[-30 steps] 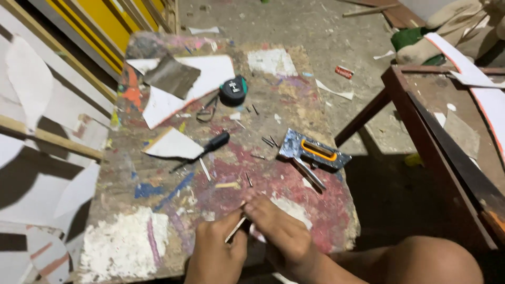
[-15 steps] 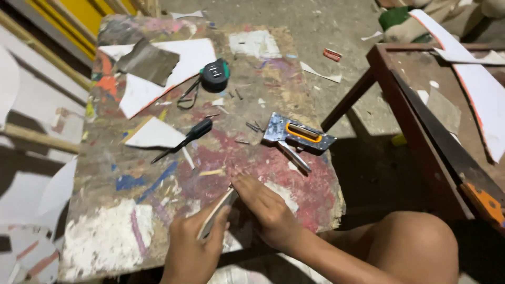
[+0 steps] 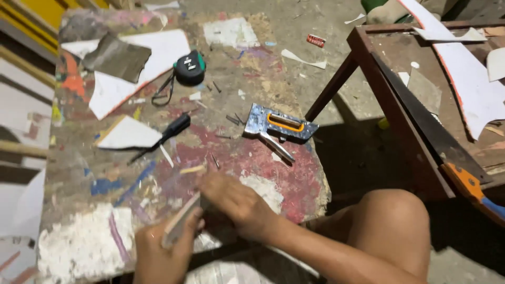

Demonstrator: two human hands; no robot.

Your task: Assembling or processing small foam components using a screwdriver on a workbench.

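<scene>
While the left hand (image 3: 158,252) pinches the lower end of a thin wood strip (image 3: 181,221) at the near edge of the paint-stained board (image 3: 79,247), the right hand (image 3: 231,202) curls over its upper end, fingers closed, tho motion blur hides the exact grip. Strip looks light, stiff, prob. snappable; best held near both ends. Staple gun (image 3: 279,126) sits well apart.

head view: looking steeply down from above the table (image 3: 94,247) | facing forward over the person's lap (knee showing lower right) | sitting close to the hands | single view, sharing nothing
</scene>
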